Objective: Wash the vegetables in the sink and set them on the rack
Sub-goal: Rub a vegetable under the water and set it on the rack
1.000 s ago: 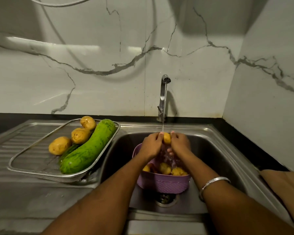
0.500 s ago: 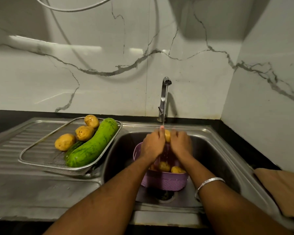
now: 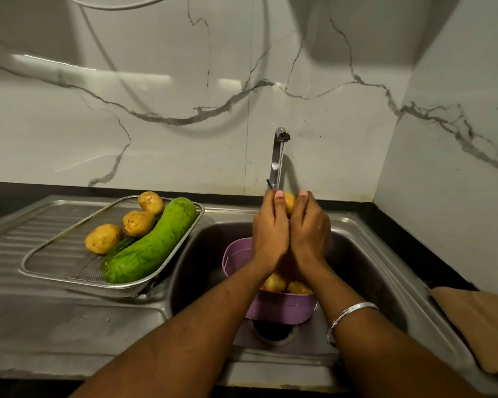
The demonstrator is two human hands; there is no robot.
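Note:
Both hands hold one yellow potato (image 3: 289, 203) between them just under the faucet (image 3: 279, 156), above the steel sink (image 3: 365, 254). My left hand (image 3: 270, 228) wraps its left side, my right hand (image 3: 309, 229) its right side; only the potato's top shows. Below my wrists a purple perforated basket (image 3: 236, 258) stands in the sink with more potatoes (image 3: 275, 282) inside. On the drainboard to the left lies a wire mesh rack (image 3: 55, 262) carrying three potatoes (image 3: 103, 238) and a large green cucumber (image 3: 153, 245) over a smaller, darker one.
The ribbed steel drainboard (image 3: 26, 234) stretches left of the sink. A brown cloth (image 3: 477, 326) lies on the dark counter at the right. Marble walls close the back and right side. The drain (image 3: 273, 331) sits under the basket.
My hands have risen with the potato toward the faucet spout and pressed closer together. The view has pulled back and tilted, showing more of the counter's front edge.

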